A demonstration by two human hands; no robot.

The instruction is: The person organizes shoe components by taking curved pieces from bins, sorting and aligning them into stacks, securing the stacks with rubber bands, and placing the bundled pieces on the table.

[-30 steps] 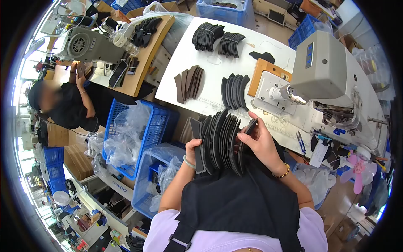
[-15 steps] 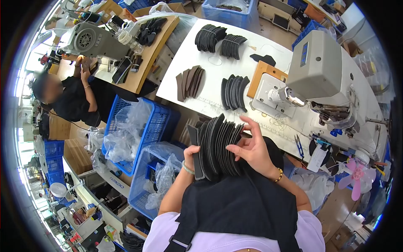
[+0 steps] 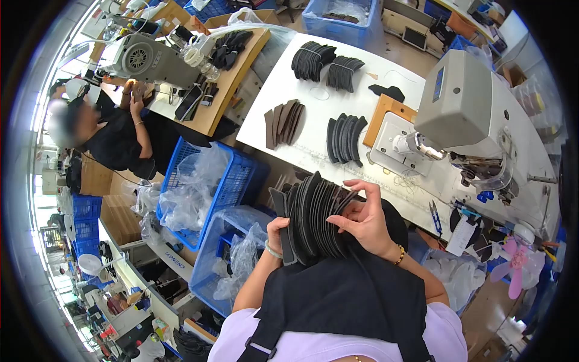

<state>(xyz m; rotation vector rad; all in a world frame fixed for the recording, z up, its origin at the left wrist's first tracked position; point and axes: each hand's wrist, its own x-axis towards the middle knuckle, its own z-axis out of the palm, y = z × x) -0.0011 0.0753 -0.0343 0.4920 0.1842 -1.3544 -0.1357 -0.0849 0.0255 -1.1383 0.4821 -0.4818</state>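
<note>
A thick row of curved black pieces (image 3: 310, 220) stands on edge above my lap, fanned side by side. My left hand (image 3: 277, 235) grips its left end, the thumb on the outermost flat piece. At the right end, my right hand (image 3: 365, 220) holds the edges of the last pieces between thumb and fingers. Beyond them on the white table (image 3: 253, 123) lie a fanned group of brown pieces (image 3: 284, 123) and a group of dark curved pieces (image 3: 345, 139). Farther back are two tied black bundles (image 3: 312, 60) (image 3: 345, 72).
A sewing machine (image 3: 455, 99) stands on the table's right side, with blue-handled snips (image 3: 435, 218) near the front edge. Blue crates (image 3: 202, 187) holding plastic bags are at the left. A co-worker (image 3: 123, 130) sits at another machine. A pink fan (image 3: 516, 262) is at the right.
My right hand's fingers have moved onto the right end pieces, which now tilt apart at the top. The whole view has shifted slightly, with the table appearing farther right and lower.
</note>
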